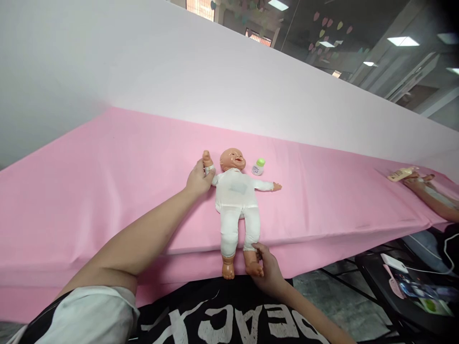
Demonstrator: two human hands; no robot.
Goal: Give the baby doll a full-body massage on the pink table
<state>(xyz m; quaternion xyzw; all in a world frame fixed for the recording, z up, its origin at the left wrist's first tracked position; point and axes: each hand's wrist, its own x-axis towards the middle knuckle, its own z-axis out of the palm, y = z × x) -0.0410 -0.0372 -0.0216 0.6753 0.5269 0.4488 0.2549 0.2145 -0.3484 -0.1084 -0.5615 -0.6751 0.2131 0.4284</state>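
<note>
A plastic baby doll (235, 196) in a white suit lies face up on the pink table cover (107, 191), its feet hanging over the near edge. My left hand (199, 179) grips the doll's raised arm at the wrist. My right hand (267, 270) holds the doll's foot and ankle at the table's front edge. A small white bottle with a green cap (258, 166) stands just right of the doll's head.
Another person's arm (430, 198) rests on the cover at the far right, beside a cream tube (399, 174). A white backdrop (179, 71) rises behind the table. A dark seat with a phone and cables (405, 277) stands at lower right.
</note>
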